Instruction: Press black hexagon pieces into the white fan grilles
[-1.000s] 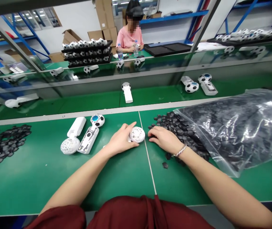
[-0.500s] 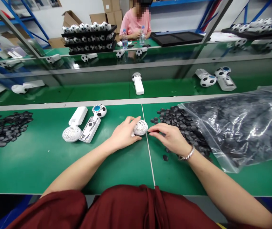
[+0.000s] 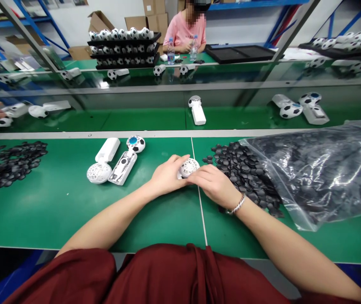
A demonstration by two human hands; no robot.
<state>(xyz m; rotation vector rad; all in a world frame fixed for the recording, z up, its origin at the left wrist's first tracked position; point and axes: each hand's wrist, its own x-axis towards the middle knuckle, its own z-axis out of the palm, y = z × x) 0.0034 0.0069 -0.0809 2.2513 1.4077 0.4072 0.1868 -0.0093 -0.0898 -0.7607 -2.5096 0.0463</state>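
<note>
Both hands (image 3: 168, 174) (image 3: 215, 183) now at white ball (image 3: 189, 167)

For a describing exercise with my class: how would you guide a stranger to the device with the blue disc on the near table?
On the near green table, find the left hand. Left of it, the first white device is yours: its black-patched ball-shaped head bears a blue disc, unlike its latticed all-white neighbour.

The near bench (image 3: 155, 223) has three devices (image 3: 189, 168), two black heaps (image 3: 246, 173), one bag (image 3: 329, 173).
</note>
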